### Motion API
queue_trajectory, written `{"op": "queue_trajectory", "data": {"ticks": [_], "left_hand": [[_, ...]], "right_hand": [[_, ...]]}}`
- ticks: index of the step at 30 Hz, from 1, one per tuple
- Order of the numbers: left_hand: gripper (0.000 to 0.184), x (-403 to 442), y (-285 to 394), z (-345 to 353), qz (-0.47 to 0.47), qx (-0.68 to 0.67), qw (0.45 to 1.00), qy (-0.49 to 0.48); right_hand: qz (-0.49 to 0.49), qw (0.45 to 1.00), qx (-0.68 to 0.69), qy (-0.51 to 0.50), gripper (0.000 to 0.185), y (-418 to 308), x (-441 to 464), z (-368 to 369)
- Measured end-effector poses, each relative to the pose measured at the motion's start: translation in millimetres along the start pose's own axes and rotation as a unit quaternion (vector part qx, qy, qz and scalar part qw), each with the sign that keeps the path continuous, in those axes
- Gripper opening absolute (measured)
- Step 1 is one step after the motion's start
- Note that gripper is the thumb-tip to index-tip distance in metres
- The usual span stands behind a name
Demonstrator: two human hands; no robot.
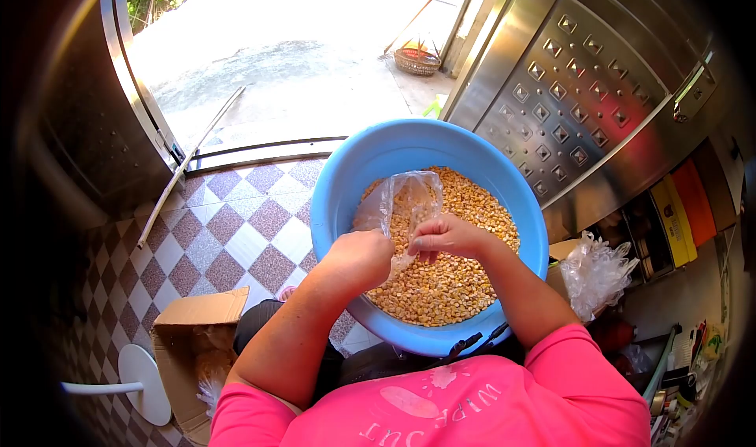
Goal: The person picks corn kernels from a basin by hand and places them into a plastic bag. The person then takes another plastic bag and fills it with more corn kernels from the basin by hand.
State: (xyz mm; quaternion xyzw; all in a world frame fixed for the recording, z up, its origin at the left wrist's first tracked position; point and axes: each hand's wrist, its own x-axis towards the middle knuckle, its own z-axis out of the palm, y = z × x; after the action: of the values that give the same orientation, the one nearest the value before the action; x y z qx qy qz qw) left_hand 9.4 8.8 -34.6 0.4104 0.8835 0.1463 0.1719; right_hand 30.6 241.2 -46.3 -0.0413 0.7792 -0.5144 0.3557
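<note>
A large blue tub (340, 155) in front of me holds a heap of yellow corn kernels (441, 293). Over the corn hangs a clear plastic bag (405, 191), its mouth toward me. My left hand (364, 252) is closed in a fist on the bag's left edge. On the right edge, the fingers of my right hand (441, 237) pinch the plastic between thumb and fingertips. Kernels show through the thin film; I cannot tell whether any are inside the bag.
At lower left stand a cardboard box (197, 309) with bagged stuff and a white round-based stand (146, 384). A pole (189, 163) leans across the doorway sill. Metal door (567, 92) and crumpled plastic bags (594, 274) are right. Outside sits a wicker basket (417, 61).
</note>
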Motion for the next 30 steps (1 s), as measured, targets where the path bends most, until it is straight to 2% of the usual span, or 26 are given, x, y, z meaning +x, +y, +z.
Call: {"op": "queue_trajectory", "data": {"ticks": [1, 3, 5, 7, 10, 13, 14, 16, 19, 20, 22, 26, 29, 30], "left_hand": [[0.021, 0, 1, -1, -0.002, 0.002, 1.000, -0.007], [0.021, 0, 0, -1, 0.001, 0.001, 1.000, -0.005], [0.021, 1, 1, -1, 0.007, 0.001, 1.000, -0.004], [0.021, 1, 1, -2, -0.006, 0.007, 1.000, -0.017], [0.021, -1, 4, -8, -0.015, 0.012, 0.999, -0.041], [0.021, 0, 2, -4, -0.006, 0.014, 1.000, -0.025], [0.021, 0, 2, -4, -0.005, 0.015, 1.000, -0.025], [0.022, -2, 4, -7, -0.011, 0.003, 1.000, -0.020], [0.022, -2, 4, -6, -0.015, 0.002, 1.000, -0.026], [0.022, -2, 3, -6, -0.015, 0.002, 1.000, -0.026], [0.022, -2, 3, -4, -0.009, -0.002, 1.000, -0.013], [0.021, -1, 1, -2, -0.005, 0.001, 1.000, -0.016], [0.022, -2, 1, -1, -0.003, -0.003, 1.000, -0.001], [0.022, -2, 1, -2, -0.002, -0.003, 1.000, -0.001]], "right_hand": [[0.000, 1.000, 0.000, 0.000, 0.027, -4, -3, 4], [0.100, 0.982, -0.139, -0.082, 0.026, -9, -5, 17], [0.123, 0.974, -0.174, -0.070, 0.028, 11, 6, 32], [-0.062, 0.948, -0.302, -0.078, 0.037, 34, 22, 43], [-0.093, 0.956, -0.270, -0.066, 0.046, 25, 28, 66], [-0.127, 0.944, -0.293, -0.084, 0.051, 53, 40, 70], [-0.127, 0.944, -0.293, -0.084, 0.051, 35, 35, 72], [0.027, 0.912, -0.366, -0.184, 0.053, 0, 22, 74], [0.062, 0.893, -0.389, -0.220, 0.047, -5, 18, 77], [0.062, 0.893, -0.389, -0.219, 0.047, -6, 16, 77], [0.130, 0.921, -0.293, -0.224, 0.038, -6, 12, 76], [0.143, 0.905, -0.325, -0.233, 0.031, -5, 11, 64], [0.157, 0.925, -0.265, -0.222, 0.027, -6, 5, 42], [0.126, 0.955, -0.193, -0.187, 0.025, -3, 2, 33]]}}
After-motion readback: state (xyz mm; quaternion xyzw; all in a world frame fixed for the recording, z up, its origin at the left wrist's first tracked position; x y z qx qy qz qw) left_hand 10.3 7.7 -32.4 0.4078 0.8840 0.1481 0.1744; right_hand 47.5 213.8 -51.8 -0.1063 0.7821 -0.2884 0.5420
